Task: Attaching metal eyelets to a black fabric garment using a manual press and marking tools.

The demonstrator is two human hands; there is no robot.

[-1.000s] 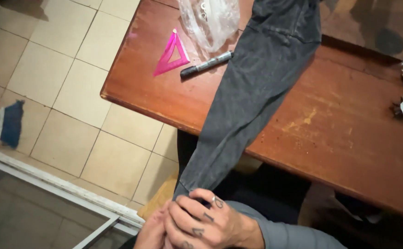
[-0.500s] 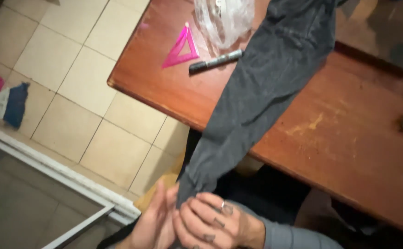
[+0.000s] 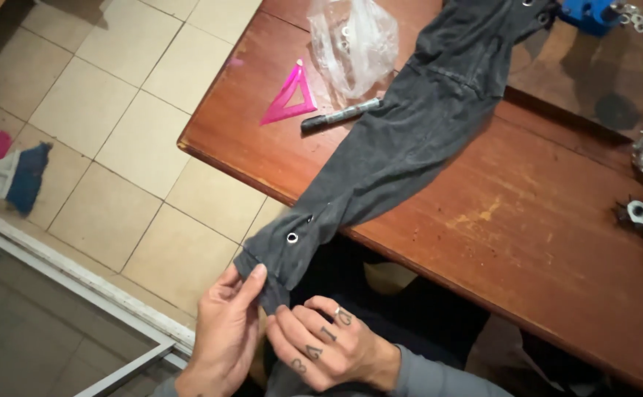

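Both grips pinch sleeve cuff.
Our L hand (image 3: 226, 331) & R hand (image 3: 325, 345) clamp grey sleeve (image 3: 402, 140) end; metal eyelet (image 3: 292, 237) just above.

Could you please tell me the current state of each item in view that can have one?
Grey sleeve: stretched across the table, cuff hanging off the edge, metal eyelet showing.
Left hand: pinching the cuff edge.
Right hand: fingers on the cuff, beside the left.
Black marker: capped, lying flat.
Clear plastic bag: crumpled, some small rings inside.
Pink triangle: flat on the table.

wooden table (image 3: 542, 220) | on it: grey garment (image 3: 402, 140), pink triangle (image 3: 290, 97), black marker (image 3: 340, 115), clear plastic bag (image 3: 353, 40)
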